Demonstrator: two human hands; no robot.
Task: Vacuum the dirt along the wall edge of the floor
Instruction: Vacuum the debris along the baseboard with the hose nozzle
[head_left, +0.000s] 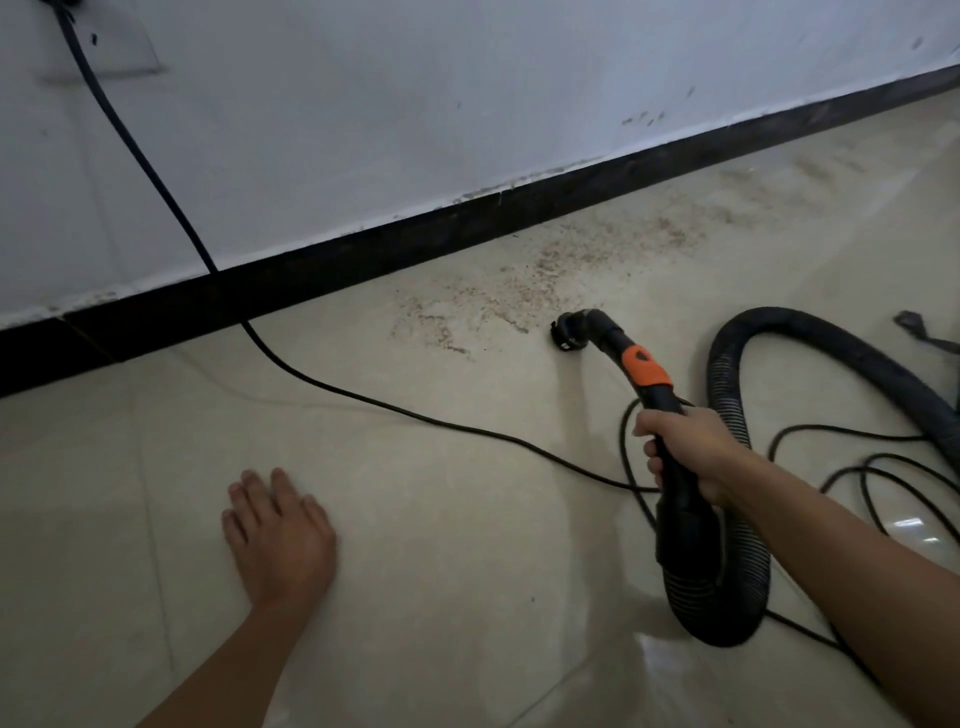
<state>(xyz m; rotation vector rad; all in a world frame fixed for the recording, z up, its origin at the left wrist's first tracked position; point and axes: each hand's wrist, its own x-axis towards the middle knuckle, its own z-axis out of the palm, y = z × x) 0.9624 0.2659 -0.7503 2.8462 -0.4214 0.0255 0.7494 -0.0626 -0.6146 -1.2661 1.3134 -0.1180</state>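
Right hand (680, 452) wraps its fingers around the black vacuum handle tube (670, 467), just below the orange collar (645, 368). The tube curves up and forward to the nozzle opening (569, 332), which sits low at the floor, at the near edge of the dirt patch (519, 291). Dirt is a brownish granular scatter on the beige floor tiles (415, 519), running beside the dark baseboard (363, 260) and thinning out to the upper right. Left hand (278, 530) lies flat on the tiles, fingers straight and together, grasping nothing, well apart from the vacuum. Ribbed black hose (810, 343) loops behind the right hand and off the right edge. A power cord (156, 171) drops down the white wall (467, 104) from the upper left, crosses the baseboard and runs over the floor toward the right hand, with more loops of it lying near the hose. Small dark object (914, 322) at far right, too blurred to identify.
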